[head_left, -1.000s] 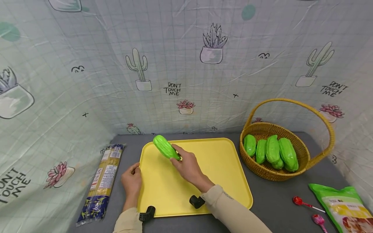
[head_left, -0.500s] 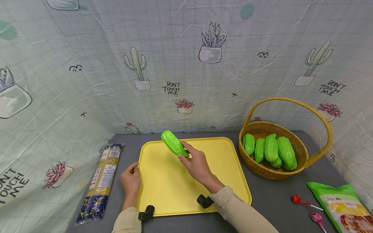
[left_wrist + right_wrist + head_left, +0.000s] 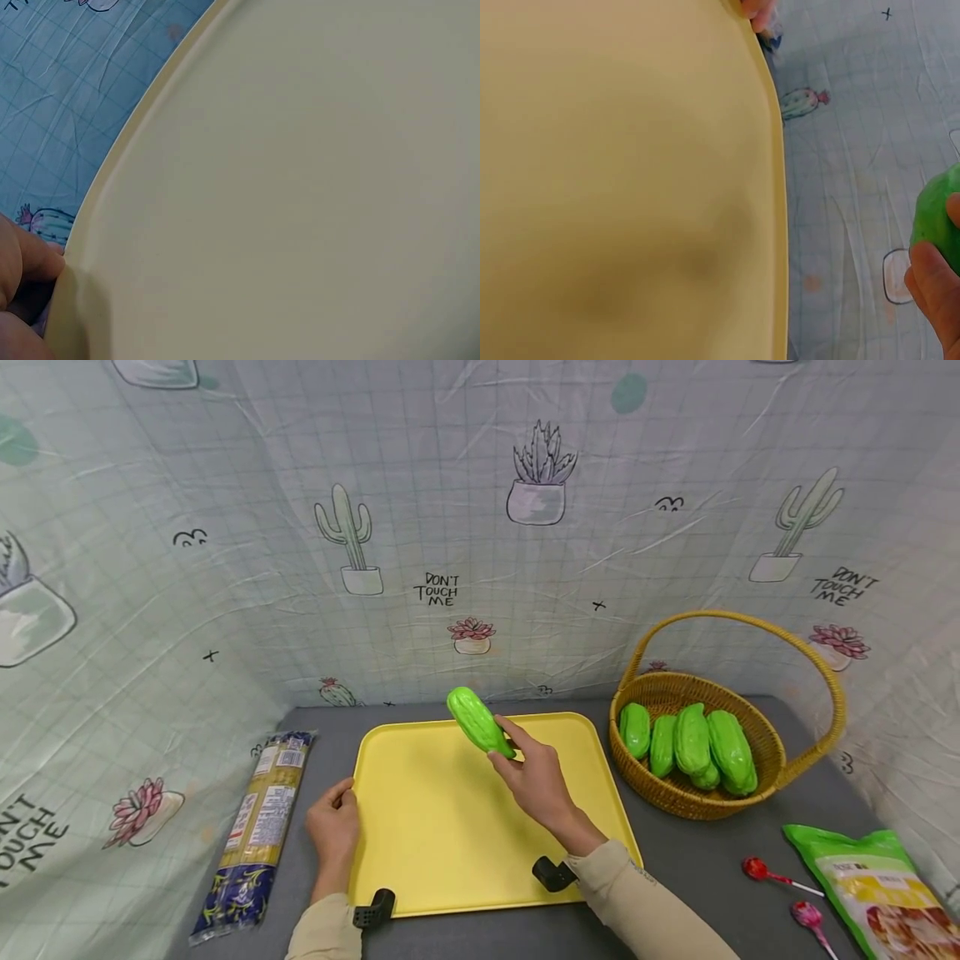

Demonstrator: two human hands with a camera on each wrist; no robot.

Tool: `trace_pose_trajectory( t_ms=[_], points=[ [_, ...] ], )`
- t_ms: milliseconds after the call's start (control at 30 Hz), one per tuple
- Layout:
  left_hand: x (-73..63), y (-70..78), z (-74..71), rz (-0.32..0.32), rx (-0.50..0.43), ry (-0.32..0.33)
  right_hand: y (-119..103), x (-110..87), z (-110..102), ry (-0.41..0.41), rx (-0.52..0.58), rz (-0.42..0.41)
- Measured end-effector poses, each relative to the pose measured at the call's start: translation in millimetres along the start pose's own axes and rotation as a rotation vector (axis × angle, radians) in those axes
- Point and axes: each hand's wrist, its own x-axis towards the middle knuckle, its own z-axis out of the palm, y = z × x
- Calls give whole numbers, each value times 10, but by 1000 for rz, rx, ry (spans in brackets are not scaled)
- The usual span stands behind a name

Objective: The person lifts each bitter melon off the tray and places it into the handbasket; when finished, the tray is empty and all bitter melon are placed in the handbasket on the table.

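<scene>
In the head view, my right hand holds a bright green, ridged bitter melon by its lower end, between thumb and fingers. The bitter melon tilts up to the left above the far part of a yellow tray. The right wrist view shows only part of this bitter melon and some fingers on it. My left hand is at the tray's left edge with curled fingers. In the left wrist view, its fingertips meet the rim of the tray.
A wicker basket with a tall handle holds several more green bitter melons on the right. Two lollipops and a green snack bag lie front right. A pack of noodles lies left. A patterned cloth hangs behind.
My right hand has moved right and slightly up with the bitter melon, across the far side of the tray. The left hand stays at the tray's edge.
</scene>
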Motion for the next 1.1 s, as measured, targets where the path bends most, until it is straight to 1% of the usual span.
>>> trace_pose_trajectory(
  t_ms=[200, 367, 567, 667, 867, 1100],
  points=[
    [8, -18, -6, -10, 4, 3, 85, -12, -139, 30, -30, 6],
    [14, -23, -2, -12, 2, 1, 139, -12, -238, 55, -56, -15],
    [14, -22, 10, -4, 11, 12, 189, -25, -347, 73, -73, 1],
    [10, -20, 10, -2, 10, 14, 213, -29, -396, 85, -82, -7],
    [5, -24, 9, -14, 11, 5, 268, -40, -484, 85, -100, 18],
    [2, -6, -4, -16, 14, -11, 343, -54, -601, 116, -107, 28]
  ],
)
